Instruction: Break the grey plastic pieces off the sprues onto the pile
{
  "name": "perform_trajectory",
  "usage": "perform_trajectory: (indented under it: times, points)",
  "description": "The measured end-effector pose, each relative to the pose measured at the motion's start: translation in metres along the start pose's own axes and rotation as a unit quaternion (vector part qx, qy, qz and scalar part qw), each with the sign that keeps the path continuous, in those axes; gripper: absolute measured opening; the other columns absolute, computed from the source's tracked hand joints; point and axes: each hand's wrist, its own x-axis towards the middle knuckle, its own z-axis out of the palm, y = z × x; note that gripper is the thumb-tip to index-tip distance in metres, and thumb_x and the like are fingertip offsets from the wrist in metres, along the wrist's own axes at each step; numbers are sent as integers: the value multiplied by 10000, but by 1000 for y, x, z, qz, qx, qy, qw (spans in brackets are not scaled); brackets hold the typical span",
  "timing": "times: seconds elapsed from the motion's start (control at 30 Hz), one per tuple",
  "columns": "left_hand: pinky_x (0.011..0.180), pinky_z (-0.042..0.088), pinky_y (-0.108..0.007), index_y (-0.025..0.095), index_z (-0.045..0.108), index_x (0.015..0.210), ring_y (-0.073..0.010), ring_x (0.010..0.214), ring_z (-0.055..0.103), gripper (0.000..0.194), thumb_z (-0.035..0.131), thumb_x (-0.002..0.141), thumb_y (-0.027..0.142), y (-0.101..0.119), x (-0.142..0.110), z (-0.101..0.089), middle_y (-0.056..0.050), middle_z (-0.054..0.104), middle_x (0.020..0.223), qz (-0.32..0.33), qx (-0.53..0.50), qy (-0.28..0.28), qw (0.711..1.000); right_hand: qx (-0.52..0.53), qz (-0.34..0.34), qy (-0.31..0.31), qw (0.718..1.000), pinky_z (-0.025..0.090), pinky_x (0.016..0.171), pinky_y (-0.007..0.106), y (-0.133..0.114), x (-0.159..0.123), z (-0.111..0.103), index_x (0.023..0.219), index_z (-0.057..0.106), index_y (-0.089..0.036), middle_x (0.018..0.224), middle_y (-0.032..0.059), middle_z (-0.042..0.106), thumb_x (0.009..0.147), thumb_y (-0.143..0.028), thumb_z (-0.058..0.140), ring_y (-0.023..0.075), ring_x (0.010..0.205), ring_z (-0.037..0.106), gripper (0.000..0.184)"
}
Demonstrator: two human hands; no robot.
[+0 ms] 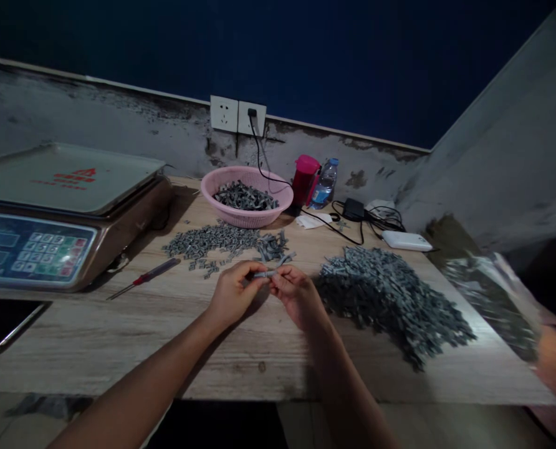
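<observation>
My left hand (234,292) and my right hand (297,292) meet over the middle of the table. Between their fingertips both pinch a small, narrow grey part (263,274); its exact kind is too small to tell. Just beyond my fingers lies a little heap of longer grey pieces (272,245). To its left spreads a pile of tiny grey clip-like pieces (207,240). A large mound of grey strip-like parts (385,293) rises to the right of my right hand.
A pink basket (247,218) holds more grey parts. On the left are a scale (72,181), a screwdriver (147,274) and a dark flat device (7,324). Behind stand a pink-lidded cup (305,181) and a water bottle (325,184). Black cables (385,215) run to a white box (405,241).
</observation>
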Motion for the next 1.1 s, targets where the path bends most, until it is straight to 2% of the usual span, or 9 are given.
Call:
perform_trajectory:
  times: [0.1,0.17,0.27,0.4,0.47,0.53,0.73,0.97,1.1]
  points:
    - [737,463,-265,174,651,857,-160,791,602,135,636,733,225,0,2,-1,-34,665,855,-51,-104,-21,993,7,-10,-35,999,433,667,251,-2,-1,0,803,658,-183,771,17,616,605,-254,751,112,665,528,229]
    - [757,461,-269,164,656,838,-161,813,596,131,654,716,212,1,4,-1,-39,655,862,-55,-145,-39,987,5,-16,-51,999,436,668,259,-2,-1,-1,842,654,-195,807,22,617,633,-265,738,115,673,529,236]
    - [776,453,-278,157,664,800,-166,831,582,116,671,686,170,3,4,-1,-42,634,851,-45,-174,-74,981,-15,-25,-74,997,421,624,248,-2,-3,-5,794,631,-198,767,13,600,667,-298,727,109,641,515,189]
    - [707,469,-277,157,644,802,-150,742,579,109,651,692,157,6,3,-1,-31,610,817,-71,-225,-102,967,-25,0,-129,991,423,616,259,-5,-6,-9,783,572,-200,715,2,578,731,-346,681,120,631,535,189]
    - [713,460,-271,159,648,804,-150,756,575,120,656,685,149,6,3,-1,-29,612,816,-66,-205,-89,972,-44,4,-135,990,436,631,271,-6,-6,-10,792,557,-197,720,5,587,757,-350,655,126,637,554,185]
    - [747,446,-275,161,656,808,-159,797,571,127,664,681,152,4,3,-1,-33,620,823,-50,-166,-82,981,-77,-8,-115,990,445,629,271,-5,-4,-11,785,553,-192,695,3,594,756,-334,655,127,630,561,178]
    - [726,432,-270,166,653,821,-164,791,570,107,644,716,186,1,4,-2,-45,635,836,-7,-97,-99,990,-132,-11,-67,989,463,598,267,-4,0,-14,763,540,-182,643,-5,609,695,-290,700,118,581,564,205]
    - [756,436,-276,178,668,788,-164,798,586,85,632,716,150,7,5,-6,-39,648,825,34,-37,-128,990,-172,-24,-49,984,392,499,229,0,4,-17,757,517,-192,570,-33,580,670,-258,691,100,486,504,205]
    - [758,434,-289,195,664,755,-176,806,578,76,634,708,143,6,5,-7,-40,648,808,87,62,-88,990,-179,-30,-19,983,385,502,229,6,8,-15,713,532,-190,567,-26,584,649,-246,685,111,509,515,175]
